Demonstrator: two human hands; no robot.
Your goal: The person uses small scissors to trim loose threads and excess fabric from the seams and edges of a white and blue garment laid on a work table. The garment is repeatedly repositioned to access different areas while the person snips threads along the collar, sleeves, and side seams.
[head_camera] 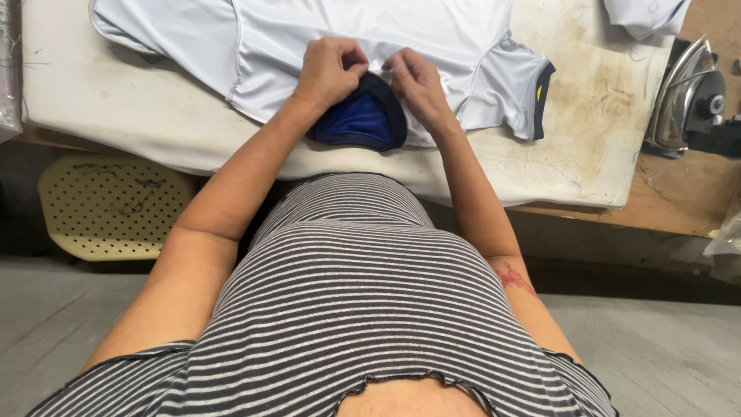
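A white short-sleeved shirt (270,38) lies flat on a white padded ironing surface (116,116), its blue collar (359,120) toward me. My left hand (330,68) pinches the fabric at the collar's left side. My right hand (417,81) pinches the fabric at the collar's right side, close beside the left hand. The shirt's right sleeve has a dark blue cuff (543,96) with a small yellow mark. The upper part of the shirt runs out of view.
An electric iron (687,96) stands on the wooden table (679,193) at the right. Another white garment (644,15) lies at the top right. A pale yellow perforated stool (108,205) stands under the table at the left, on a grey floor.
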